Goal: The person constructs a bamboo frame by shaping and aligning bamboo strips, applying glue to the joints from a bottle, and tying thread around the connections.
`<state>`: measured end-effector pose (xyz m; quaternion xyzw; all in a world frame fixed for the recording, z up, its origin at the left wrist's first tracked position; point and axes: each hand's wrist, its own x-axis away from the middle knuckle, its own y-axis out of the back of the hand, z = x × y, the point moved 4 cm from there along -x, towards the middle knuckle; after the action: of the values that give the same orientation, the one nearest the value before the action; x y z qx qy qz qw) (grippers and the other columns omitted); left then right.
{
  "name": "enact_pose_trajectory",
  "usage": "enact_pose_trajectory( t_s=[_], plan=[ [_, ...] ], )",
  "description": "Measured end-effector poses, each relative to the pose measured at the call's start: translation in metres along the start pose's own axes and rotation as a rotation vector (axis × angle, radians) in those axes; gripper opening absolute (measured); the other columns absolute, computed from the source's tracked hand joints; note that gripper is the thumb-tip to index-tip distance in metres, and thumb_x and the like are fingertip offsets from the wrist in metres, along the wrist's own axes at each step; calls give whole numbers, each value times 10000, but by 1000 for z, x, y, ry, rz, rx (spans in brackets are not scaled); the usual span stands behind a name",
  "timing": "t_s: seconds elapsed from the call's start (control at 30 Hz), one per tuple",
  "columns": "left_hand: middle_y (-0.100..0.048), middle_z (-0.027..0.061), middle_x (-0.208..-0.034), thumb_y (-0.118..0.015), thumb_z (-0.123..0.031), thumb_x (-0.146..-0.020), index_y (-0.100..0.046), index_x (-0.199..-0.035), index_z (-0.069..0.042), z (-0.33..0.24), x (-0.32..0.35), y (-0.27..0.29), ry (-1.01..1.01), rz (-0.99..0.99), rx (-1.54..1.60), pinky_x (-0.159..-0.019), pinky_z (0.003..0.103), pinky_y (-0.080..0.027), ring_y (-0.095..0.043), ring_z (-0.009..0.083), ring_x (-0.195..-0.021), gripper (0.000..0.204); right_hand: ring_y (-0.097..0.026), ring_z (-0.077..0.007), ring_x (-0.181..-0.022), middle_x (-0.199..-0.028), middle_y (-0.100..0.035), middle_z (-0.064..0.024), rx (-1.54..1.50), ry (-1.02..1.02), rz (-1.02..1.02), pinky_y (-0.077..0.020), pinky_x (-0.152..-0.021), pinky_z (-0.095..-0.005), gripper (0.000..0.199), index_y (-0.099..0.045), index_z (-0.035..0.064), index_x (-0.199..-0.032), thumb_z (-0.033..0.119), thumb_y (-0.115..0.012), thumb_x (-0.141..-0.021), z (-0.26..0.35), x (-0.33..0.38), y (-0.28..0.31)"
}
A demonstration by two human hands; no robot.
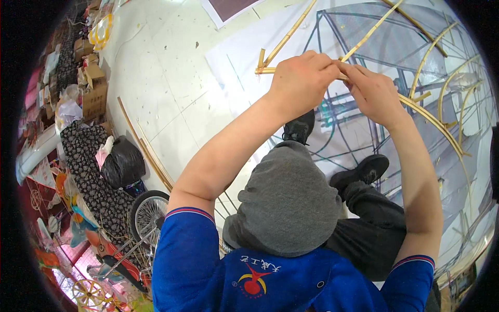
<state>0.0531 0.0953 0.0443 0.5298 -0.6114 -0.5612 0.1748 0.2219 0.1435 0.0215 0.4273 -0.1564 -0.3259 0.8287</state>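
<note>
My left hand (pixel 301 79) and my right hand (pixel 375 94) meet at the upper middle of the view, fingers closed around a bamboo strip frame (pixel 373 35). Fingertips nearly touch where a straight strip rises from a crossing strip; my fingers hide what lies at that joint. Left of my left hand the strip's end (pixel 263 70) sticks out, joined to a slanting strip (pixel 293 32). Beyond my right hand, paired curved strips (pixel 435 124) bend down and right. Under the frame lies a large paper sheet (pixel 231 73) with dark drawn lines.
More bent strips (pixel 427 57) stand at the right. Long loose strips (pixel 145 148) lie on the pale tiled floor (pixel 169 67) at left. A bicycle wheel (pixel 150 218), a black bag (pixel 123 162) and cardboard boxes (pixel 94 101) crowd the left side. My shoe (pixel 366 170) rests on the drawing.
</note>
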Motion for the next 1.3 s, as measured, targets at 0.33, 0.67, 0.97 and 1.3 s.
enact_pose_trajectory(
  t_s=[0.33,0.67,0.97,1.3],
  plan=[
    [-684,32,-852,-662,-96,-889,-726,-894,-107,24,-1,-6,292,212,289,-681,380,-528,-665,261,-797,65,-707,-321,-847,-1035,-715,-62,24,34,2,-558,-676,-456,599,-480,267,-1495,117,-643,-938,-4,7,-10],
    [-726,82,-866,-689,-112,-884,-736,-945,-49,38,1,-13,512,366,477,-720,336,-542,-693,210,-772,100,-704,-323,-825,-1037,-719,-73,-4,25,30,-552,-662,-463,672,-412,296,-1546,120,-643,-940,0,4,-8],
    [-741,56,-855,-731,-171,-923,-749,-994,-24,57,-3,-25,653,564,658,-730,288,-540,-676,137,-778,164,-688,-355,-795,-918,-713,-111,-68,37,-103,-531,-653,-471,335,-605,153,-1272,195,-662,-945,-9,9,-13],
    [-714,30,-819,-712,-156,-940,-739,-971,-23,52,-3,-37,729,506,786,-672,257,-519,-642,106,-740,139,-681,-343,-722,-769,-688,-96,8,-161,-7,-503,-608,-473,278,-587,108,-973,376,-663,-964,-3,2,-10]
  ],
)
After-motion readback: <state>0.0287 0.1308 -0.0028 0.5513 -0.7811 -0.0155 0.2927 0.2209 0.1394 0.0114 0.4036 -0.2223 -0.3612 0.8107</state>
